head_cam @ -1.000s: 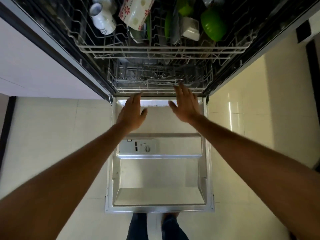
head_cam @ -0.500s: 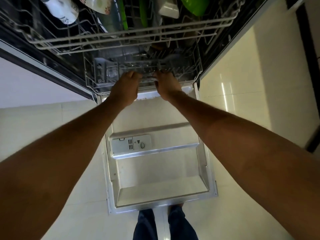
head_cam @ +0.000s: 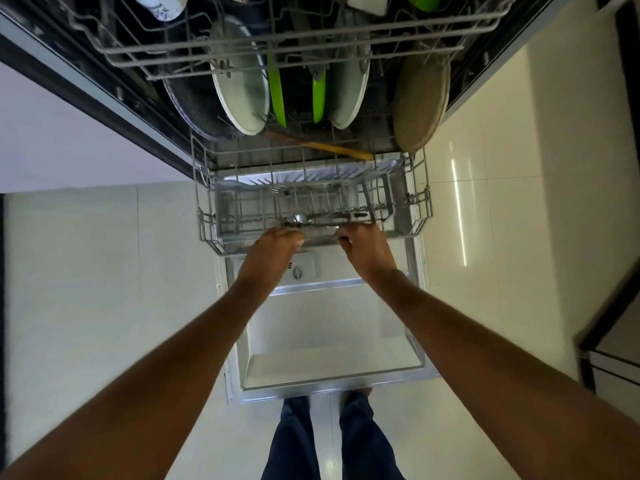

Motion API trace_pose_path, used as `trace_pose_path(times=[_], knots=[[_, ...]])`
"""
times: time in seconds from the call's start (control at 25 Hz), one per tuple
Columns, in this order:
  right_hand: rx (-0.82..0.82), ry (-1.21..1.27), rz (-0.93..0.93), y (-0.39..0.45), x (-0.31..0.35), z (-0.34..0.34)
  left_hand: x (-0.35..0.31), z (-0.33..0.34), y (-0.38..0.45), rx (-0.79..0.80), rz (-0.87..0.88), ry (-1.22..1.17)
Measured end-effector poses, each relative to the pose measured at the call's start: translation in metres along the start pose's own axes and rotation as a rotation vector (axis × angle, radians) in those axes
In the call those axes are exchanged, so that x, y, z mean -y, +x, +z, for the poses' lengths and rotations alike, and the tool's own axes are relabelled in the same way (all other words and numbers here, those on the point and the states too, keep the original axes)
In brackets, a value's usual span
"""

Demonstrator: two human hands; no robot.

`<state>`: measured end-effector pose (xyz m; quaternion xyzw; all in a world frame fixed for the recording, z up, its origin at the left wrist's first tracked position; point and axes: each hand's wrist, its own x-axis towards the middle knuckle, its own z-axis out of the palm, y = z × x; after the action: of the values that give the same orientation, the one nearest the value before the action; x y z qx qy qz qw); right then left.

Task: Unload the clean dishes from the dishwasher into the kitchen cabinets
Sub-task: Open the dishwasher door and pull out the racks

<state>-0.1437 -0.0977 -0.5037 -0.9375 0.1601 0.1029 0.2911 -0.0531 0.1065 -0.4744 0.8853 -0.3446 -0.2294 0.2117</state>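
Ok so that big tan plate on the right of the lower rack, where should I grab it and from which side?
Probably take the tan plate by its near rim, the lower edge toward you, coming from the front right. It stands on edge between the tines of the lower rack, and the upper rack overhangs its top, so a reach from above looks blocked. Both hands grip the rack's front rail, so pull further first.

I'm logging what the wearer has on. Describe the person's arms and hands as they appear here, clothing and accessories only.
Both forearms are bare all the way into the frame: no sleeves show. The left hand and the right hand carry no gloves, and no watch, bracelet or ring is visible on the wrists or the backs of the hands. The only clothing in view is dark blue trousers below.
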Motion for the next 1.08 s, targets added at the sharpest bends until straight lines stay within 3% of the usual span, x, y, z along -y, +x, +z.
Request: trace_pose_path(times=[0.2,0.64,0.76,0.92,1.08], knots=[[0.084,-0.003,-0.007,-0.066,0.0,0.018,-0.01,0.036,-0.057,0.068,-0.035,0.067],[0.268,-0.038,0.121,-0.145,-0.001,0.041,-0.021,0.077,-0.145,0.198,-0.173,-0.134],[0.31,-0.051,0.14,-0.156,-0.004,0.045,-0.021,0.09,-0.176,0.177,-0.249,-0.062],[0.483,-0.13,0.162,-0.16,-0.007,0.047,-0.026,0.099,-0.196,0.197,-0.309,-0.107],[0.672,-0.149,0.149,-0.171,-0.013,0.051,-0.027,0.098,-0.207,0.319,-0.246,-0.097]])
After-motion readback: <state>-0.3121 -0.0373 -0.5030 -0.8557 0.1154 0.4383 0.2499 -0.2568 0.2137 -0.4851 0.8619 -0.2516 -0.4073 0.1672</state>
